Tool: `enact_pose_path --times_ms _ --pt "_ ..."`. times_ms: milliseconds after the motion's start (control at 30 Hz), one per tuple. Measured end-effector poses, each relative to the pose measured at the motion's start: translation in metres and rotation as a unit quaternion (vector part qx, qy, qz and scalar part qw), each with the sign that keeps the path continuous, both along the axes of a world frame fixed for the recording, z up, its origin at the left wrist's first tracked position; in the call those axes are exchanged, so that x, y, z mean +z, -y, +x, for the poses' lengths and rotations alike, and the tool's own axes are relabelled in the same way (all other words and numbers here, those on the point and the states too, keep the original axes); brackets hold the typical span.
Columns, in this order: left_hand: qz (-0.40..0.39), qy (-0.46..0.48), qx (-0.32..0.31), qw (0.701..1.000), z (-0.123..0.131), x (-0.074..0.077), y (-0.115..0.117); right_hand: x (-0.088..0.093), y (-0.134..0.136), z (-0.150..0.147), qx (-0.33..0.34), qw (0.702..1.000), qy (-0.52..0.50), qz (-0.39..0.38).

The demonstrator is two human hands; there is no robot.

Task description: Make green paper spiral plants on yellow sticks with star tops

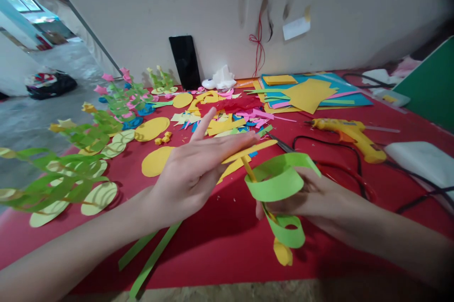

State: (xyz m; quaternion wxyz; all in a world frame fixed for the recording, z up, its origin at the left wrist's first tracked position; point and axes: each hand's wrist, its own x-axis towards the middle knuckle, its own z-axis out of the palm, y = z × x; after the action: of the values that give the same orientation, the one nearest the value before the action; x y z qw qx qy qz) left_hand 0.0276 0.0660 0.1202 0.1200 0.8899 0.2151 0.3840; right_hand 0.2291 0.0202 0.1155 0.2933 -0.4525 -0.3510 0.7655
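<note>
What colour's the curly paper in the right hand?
Light green; the curly paper shows best in the head view.
</note>
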Motion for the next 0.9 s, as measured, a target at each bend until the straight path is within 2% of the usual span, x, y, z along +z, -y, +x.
enact_pose_path --times_ms 133,267,500,600,733,900 --pt "-0.019 0.016 0.012 1.000 0.003 0.000 0.002 0.000 0.000 -0.001 0.006 1.000 -0.022 -0.006" --pt "0.006 0.037 0.012 0.999 0.005 -0.001 0.002 -0.003 -0.001 -0.004 0.026 0.999 -0.037 -0.001" --pt "-0.015 0.048 0.004 0.999 0.006 -0.004 0.002 -0.005 0.000 -0.004 0.074 0.990 -0.121 0.002" --pt "-0.021 0.050 0.006 0.998 0.006 -0.006 0.003 -0.006 0.001 -0.006 0.099 0.984 -0.146 -0.014" --pt "-0.007 0.068 0.007 0.998 0.008 -0.007 0.004 -0.011 0.004 -0.009 0.095 0.977 -0.184 -0.040" --pt "-0.015 0.077 -0.006 0.997 0.007 -0.007 0.006 -0.013 0.006 -0.013 0.115 0.977 -0.178 -0.035"
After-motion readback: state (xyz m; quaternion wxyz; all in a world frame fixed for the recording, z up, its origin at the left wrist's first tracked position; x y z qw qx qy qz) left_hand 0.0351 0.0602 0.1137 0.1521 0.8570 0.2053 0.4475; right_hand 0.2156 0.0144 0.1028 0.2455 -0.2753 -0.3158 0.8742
